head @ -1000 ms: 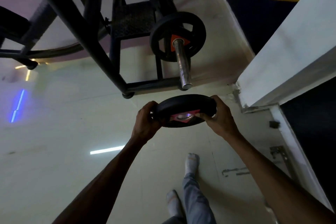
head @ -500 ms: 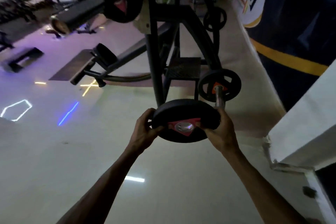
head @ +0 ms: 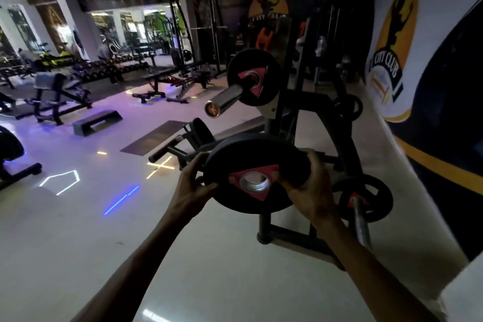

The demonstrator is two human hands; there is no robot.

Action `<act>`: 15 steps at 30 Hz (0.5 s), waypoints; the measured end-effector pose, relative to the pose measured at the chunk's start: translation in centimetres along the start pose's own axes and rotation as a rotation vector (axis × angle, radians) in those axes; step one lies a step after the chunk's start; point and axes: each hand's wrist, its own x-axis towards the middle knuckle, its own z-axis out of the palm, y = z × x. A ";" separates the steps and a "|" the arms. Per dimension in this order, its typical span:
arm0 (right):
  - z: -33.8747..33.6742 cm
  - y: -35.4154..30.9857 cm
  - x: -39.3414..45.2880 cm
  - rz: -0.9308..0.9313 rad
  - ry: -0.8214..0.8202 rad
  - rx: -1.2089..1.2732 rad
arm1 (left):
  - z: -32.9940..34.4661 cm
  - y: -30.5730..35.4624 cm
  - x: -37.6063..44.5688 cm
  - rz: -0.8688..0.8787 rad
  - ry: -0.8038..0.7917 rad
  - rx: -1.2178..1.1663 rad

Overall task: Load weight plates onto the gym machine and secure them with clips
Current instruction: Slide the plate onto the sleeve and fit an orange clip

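A black weight plate point(head: 257, 172) is gripped by the fingers of both the left hand point(head: 194, 187) and the right hand point(head: 312, 189), beyond which "CITY CLUB" is read on the wall logo point(head: 390, 55).

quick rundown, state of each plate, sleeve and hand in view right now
held weight plate: off the machine, gripped on both edges
left hand: shut on plate's left edge
right hand: shut on plate's right edge
upper bar sleeve: one plate on, no clip visible
lower peg: one plate on
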 end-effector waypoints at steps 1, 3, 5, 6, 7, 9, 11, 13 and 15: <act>1.1 -0.6 1.1 -0.024 0.014 -0.003 | -1.2 0.3 1.1 0.028 -0.002 -0.003; 3.5 -1.5 3.3 -0.061 0.035 -0.010 | -3.6 0.2 3.7 0.063 -0.006 0.007; 5.9 -2.6 5.4 -0.094 0.070 -0.024 | -5.9 -0.2 6.1 0.073 0.003 -0.021; 7.0 -3.1 6.5 -0.112 0.097 -0.037 | -6.9 -0.5 7.5 0.083 0.008 -0.037; 8.1 -3.6 7.5 -0.125 0.116 -0.039 | -7.9 -0.9 8.8 0.082 -0.001 -0.045; 10.0 -4.5 9.2 -0.127 0.144 -0.044 | -9.4 -1.7 11.3 0.075 -0.030 -0.049; 11.5 -5.0 10.6 -0.137 0.199 -0.076 | -10.6 -2.3 13.4 0.110 -0.053 -0.052; 12.6 -5.3 12.0 -0.125 0.245 -0.100 | -11.4 -2.6 15.4 0.145 -0.073 -0.067; 13.3 -5.3 13.0 -0.119 0.267 -0.120 | -11.7 -3.3 17.1 0.161 -0.088 -0.086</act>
